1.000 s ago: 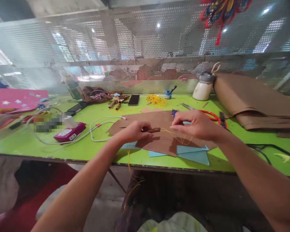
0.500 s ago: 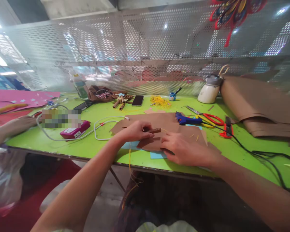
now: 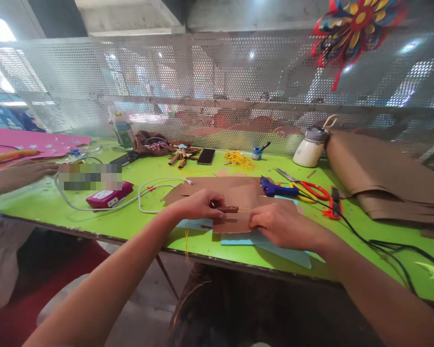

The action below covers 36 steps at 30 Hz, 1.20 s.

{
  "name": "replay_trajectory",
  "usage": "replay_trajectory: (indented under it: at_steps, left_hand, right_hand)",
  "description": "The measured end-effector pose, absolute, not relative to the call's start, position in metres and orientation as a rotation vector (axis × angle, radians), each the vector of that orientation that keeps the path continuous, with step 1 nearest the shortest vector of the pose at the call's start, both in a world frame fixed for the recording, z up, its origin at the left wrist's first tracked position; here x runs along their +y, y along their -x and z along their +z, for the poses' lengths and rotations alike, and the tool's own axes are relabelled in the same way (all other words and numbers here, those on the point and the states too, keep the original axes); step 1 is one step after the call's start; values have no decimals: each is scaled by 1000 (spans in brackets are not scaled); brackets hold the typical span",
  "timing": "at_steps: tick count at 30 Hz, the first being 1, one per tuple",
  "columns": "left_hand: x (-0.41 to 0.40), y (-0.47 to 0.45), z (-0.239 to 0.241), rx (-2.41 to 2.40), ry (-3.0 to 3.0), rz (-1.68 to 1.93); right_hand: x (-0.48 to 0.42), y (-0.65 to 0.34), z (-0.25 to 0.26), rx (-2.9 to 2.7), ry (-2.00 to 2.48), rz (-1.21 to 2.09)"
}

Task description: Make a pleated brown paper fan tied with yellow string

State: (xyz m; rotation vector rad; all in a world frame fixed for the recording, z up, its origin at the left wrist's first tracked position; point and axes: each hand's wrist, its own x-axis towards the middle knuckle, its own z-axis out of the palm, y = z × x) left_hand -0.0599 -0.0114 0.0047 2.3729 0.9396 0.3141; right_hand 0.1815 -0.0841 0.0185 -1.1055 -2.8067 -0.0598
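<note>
My left hand [image 3: 198, 205] is closed on a small brown rolled paper stick [image 3: 228, 209], held just above the brown paper sheet [image 3: 235, 190] on the green table [image 3: 130, 224]. A thin yellow thread [image 3: 244, 210] runs from the stick's right end toward my right hand [image 3: 280, 225], whose fingers are pinched together at that thread, close over the brown and light blue paper [image 3: 275, 248]. More yellow thread [image 3: 186, 241] hangs down over the table's front edge under my left hand.
A blue glue gun [image 3: 275, 188], red-handled scissors [image 3: 311, 189], a black cable [image 3: 376, 236], a white jar [image 3: 309, 147] and rolled brown paper [image 3: 383, 168] lie to the right. A phone [image 3: 206, 156], yellow thread pile [image 3: 238, 158], white cable [image 3: 144, 193] and pink box [image 3: 108, 196] lie left. Another person's hand [image 3: 25, 171] rests at far left.
My right hand came down from above the paper to the table and moved close to the stick's right end. My left hand kept hold of the stick. The camera tilted up slightly.
</note>
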Motion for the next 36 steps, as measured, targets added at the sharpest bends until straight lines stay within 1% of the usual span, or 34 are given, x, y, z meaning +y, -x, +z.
replay_trajectory:
  at_steps: [7, 17, 27, 36]
  left_hand:
    - [-25, 68, 8, 951, -2537, 238]
    - [-45, 75, 4, 939, -2661, 360]
    - [-42, 74, 1, 853, -2751, 325]
    - [-34, 75, 3, 919, -2620, 251]
  right_hand:
    - [-86, -183, 18, -2813, 1193, -44]
    - [-92, -181, 12, -2790, 1206, -75]
    - [-92, -184, 20, -2780, 1303, -38]
    - [-97, -183, 17, -2797, 1169, -13]
